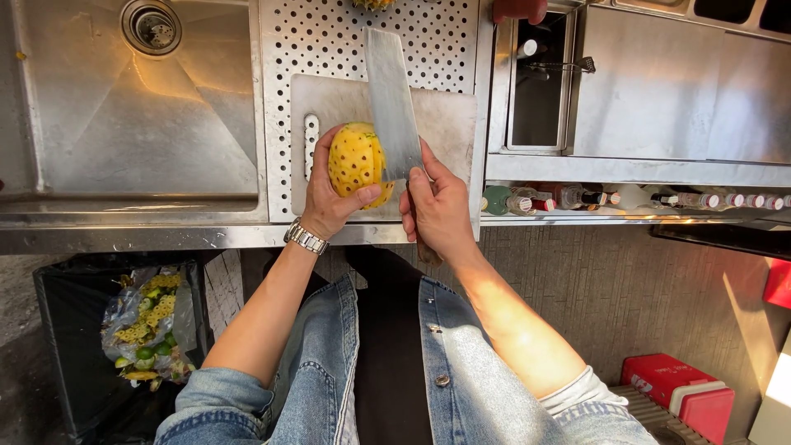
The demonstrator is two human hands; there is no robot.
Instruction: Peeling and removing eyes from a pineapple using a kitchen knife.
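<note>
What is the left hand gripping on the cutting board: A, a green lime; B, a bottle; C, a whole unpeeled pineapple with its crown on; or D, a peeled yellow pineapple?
D: the left hand wraps around a peeled yellow pineapple on the white cutting board, while the right hand holds a cleaver against its side.

— Where does the camera sit?
— On the person's head, facing straight down, close above the surface (247, 235).
— Any second view?
— No, just this one, reaching down to the floor.
</note>
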